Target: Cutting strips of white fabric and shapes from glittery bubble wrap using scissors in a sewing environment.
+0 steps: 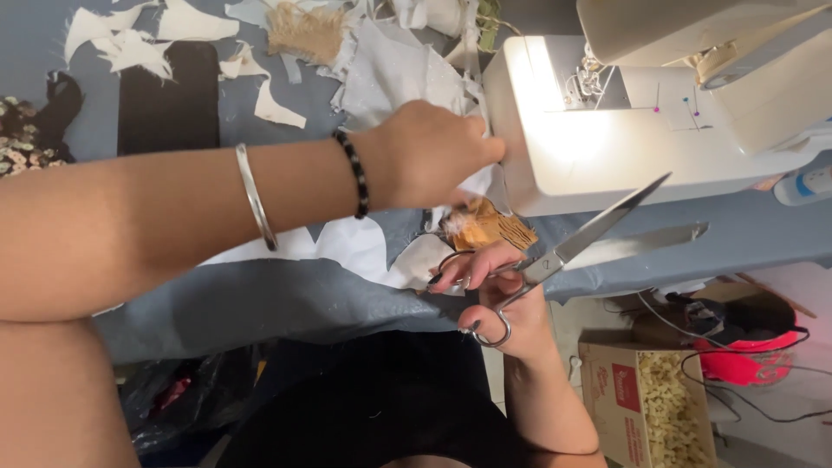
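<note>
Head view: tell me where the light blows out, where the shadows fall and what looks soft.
Head view: the sewing machine glares white around its lamp, washing out detail; the scissors cast a crisp shadow on the blue-grey table cover; the left hand is lit at the knuckles; the right hand stays sharp; the near forearm looks soft; under the table it is dark.

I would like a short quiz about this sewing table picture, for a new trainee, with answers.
1. True or false: the scissors are open.
2. Which hand holds the scissors: A) left hand, B) right hand?
3. What does the left hand reach toward?

Key:
1. True; the blades stand apart.
2. B, the right hand, fingers through the handles.
3. The white fabric pieces beside the sewing machine, on the blue table cover. Its wrist wears a black bead bracelet, and a silver bangle sits further up the arm.
</note>
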